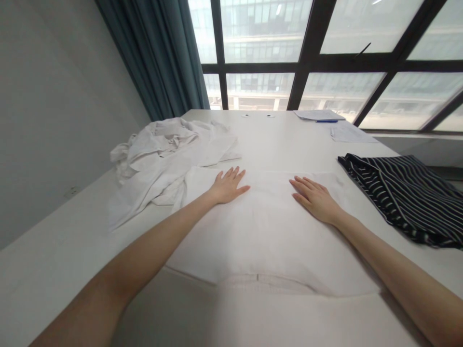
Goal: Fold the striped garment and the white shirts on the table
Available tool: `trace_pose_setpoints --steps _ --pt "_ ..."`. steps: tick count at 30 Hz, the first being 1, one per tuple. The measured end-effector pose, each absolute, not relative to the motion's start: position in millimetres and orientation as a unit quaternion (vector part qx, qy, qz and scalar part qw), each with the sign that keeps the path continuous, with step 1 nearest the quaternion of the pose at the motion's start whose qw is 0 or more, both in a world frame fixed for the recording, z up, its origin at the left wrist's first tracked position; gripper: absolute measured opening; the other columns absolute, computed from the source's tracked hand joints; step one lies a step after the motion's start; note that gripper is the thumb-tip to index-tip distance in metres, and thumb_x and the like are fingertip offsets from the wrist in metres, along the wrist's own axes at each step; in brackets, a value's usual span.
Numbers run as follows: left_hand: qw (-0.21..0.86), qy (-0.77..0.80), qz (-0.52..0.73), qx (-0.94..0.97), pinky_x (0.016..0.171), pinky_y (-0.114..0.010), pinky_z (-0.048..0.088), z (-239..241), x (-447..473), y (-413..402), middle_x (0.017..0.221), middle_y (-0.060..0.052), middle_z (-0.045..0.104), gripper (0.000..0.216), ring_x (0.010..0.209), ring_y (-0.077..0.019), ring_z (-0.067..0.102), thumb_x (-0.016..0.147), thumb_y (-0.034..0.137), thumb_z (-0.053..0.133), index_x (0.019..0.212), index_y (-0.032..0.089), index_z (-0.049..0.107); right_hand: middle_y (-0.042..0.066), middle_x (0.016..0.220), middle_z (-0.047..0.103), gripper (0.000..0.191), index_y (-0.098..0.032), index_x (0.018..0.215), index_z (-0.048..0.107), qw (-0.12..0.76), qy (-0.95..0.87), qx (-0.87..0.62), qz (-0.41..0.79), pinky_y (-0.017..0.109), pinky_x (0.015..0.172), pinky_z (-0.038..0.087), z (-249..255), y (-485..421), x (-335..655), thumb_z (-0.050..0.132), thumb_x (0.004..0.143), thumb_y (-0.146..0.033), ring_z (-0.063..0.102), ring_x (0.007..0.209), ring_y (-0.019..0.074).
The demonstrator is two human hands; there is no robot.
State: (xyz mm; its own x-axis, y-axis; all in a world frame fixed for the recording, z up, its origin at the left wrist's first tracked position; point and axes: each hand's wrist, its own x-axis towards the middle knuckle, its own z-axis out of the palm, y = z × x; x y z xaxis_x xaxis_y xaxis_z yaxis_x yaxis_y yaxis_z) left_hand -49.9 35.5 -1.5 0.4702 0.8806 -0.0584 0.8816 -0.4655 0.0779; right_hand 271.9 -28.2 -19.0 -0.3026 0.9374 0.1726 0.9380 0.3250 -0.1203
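A white shirt-like garment lies spread flat on the white table, its neckline with a small dark tag toward me. My left hand rests palm down on its far left part, fingers spread. On the far right part lies my right hand, also palm down, with its fingers stretched out and close together. Neither hand grips the cloth. Just left of my left hand is a crumpled heap of white garments, which reaches close to the spread garment.
A black garment with white stripes lies at the table's right edge. Papers and a blue pen are at the far right of the white table. Behind stand a blue curtain and windows; a grey wall is on the left.
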Motion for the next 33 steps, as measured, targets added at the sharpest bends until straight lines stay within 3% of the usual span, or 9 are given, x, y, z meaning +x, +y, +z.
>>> trace_pose_setpoints --steps 7,14,20,24,33 --pt "0.001 0.584 0.006 0.812 0.116 -0.051 0.019 -3 -100 41 0.160 -0.016 0.020 0.066 0.148 -0.0294 0.018 0.100 0.053 0.026 0.153 0.014 0.026 0.008 0.155 0.039 0.057 -0.023 0.147 0.042 0.101 -0.808 -0.580 -0.004 0.049 0.111 0.033 -19 -28 273 0.027 0.098 -0.049 0.034 0.142 0.0272" --pt "-0.017 0.583 0.010 0.812 0.116 -0.050 0.020 -5 -97 39 0.159 -0.017 0.022 0.064 0.148 -0.0286 0.021 0.100 0.053 0.025 0.153 0.016 0.027 0.008 0.155 0.038 0.056 -0.025 0.148 0.038 0.072 -0.802 -0.593 -0.017 0.053 0.110 0.033 -18 -30 269 0.023 0.099 -0.048 0.034 0.142 0.0287" --pt "-0.010 0.582 0.009 0.813 0.116 -0.052 0.019 -5 -97 38 0.160 -0.017 0.020 0.065 0.149 -0.0284 0.018 0.100 0.052 0.023 0.153 0.014 0.025 0.017 0.148 0.047 0.051 -0.016 0.142 0.046 0.056 -0.833 -0.550 -0.008 0.053 0.106 0.038 1 -22 235 0.030 0.095 -0.029 0.043 0.136 0.0305" --pt "-0.011 0.583 0.006 0.812 0.116 -0.051 0.019 -4 -97 38 0.160 -0.016 0.021 0.064 0.149 -0.0279 0.018 0.100 0.052 0.024 0.153 0.016 0.025 0.014 0.150 0.045 0.050 -0.016 0.144 0.044 0.097 -0.890 -0.445 0.028 0.046 0.110 0.036 6 -27 186 0.030 0.098 -0.030 0.041 0.138 0.0258" --pt "0.001 0.586 0.009 0.810 0.116 -0.052 0.017 -5 -96 39 0.160 -0.016 0.019 0.066 0.149 -0.0285 0.017 0.100 0.053 0.024 0.154 0.014 0.024 0.003 0.159 0.029 0.054 -0.027 0.153 0.031 0.056 -0.931 -0.351 0.086 0.053 0.118 0.019 10 -97 162 0.030 0.102 -0.045 0.018 0.148 0.0266"
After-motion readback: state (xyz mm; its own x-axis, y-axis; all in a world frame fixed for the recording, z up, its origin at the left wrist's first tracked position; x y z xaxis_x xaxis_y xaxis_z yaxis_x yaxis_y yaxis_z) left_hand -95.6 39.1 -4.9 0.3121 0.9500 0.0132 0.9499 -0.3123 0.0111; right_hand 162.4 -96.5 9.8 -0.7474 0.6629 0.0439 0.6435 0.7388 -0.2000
